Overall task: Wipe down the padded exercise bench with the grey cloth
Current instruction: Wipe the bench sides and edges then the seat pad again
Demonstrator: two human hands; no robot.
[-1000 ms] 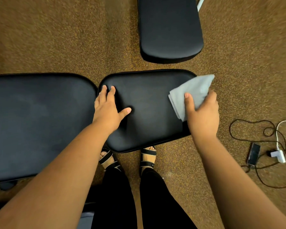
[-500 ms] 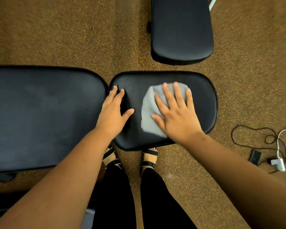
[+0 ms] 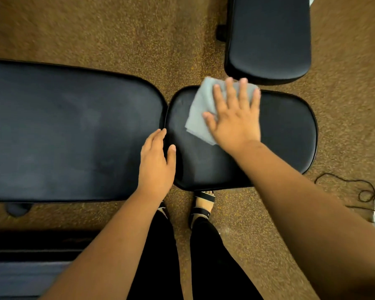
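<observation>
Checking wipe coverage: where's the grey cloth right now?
In the head view, the grey cloth lies flat under the right hand on the far left part of the small black padded seat pad, its far corner overhanging the pad's far edge.

Your worktop is the black padded seat pad (image 3: 288,144), with the longer back pad (image 3: 69,131) just beside it. The grey cloth (image 3: 200,118) lies flat near its far edge. Both pads stand over speckled brown floor (image 3: 117,35), where cables (image 3: 368,191) trail.
</observation>
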